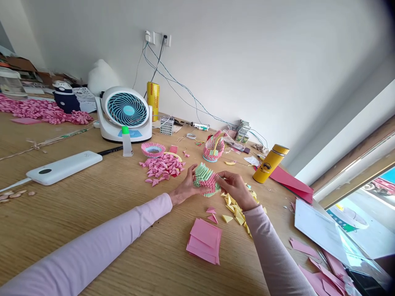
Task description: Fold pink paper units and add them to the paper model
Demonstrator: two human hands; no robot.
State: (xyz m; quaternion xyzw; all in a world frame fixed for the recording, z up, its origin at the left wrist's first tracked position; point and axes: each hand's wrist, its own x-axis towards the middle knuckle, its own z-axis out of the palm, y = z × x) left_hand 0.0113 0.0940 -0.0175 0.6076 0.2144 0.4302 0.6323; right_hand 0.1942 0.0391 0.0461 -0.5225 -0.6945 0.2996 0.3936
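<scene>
A round piece of folded paper modules [204, 176], green on top with pink below, is held up over the middle of the table. My left hand [186, 185] grips its left side, fingers behind and thumb in front. On its right side, the closed fingers of my right hand [237, 188] pinch the edge. Yellow folded triangles [237, 211] lie beneath and beside my right hand. Nearer to me are two pink triangles [212, 218] and a stack of pink paper slips [203, 241]. A heap of pink folded pieces [163, 166] lies to the left.
Behind stand a pink paper bowl [153, 149], a paper basket with a yellow handle [213, 147], a white fan [126, 113] and a green-capped bottle [126, 142]. A white power strip [66, 167] lies left. At the right are a yellow flask [270, 163] and pink paper sheets.
</scene>
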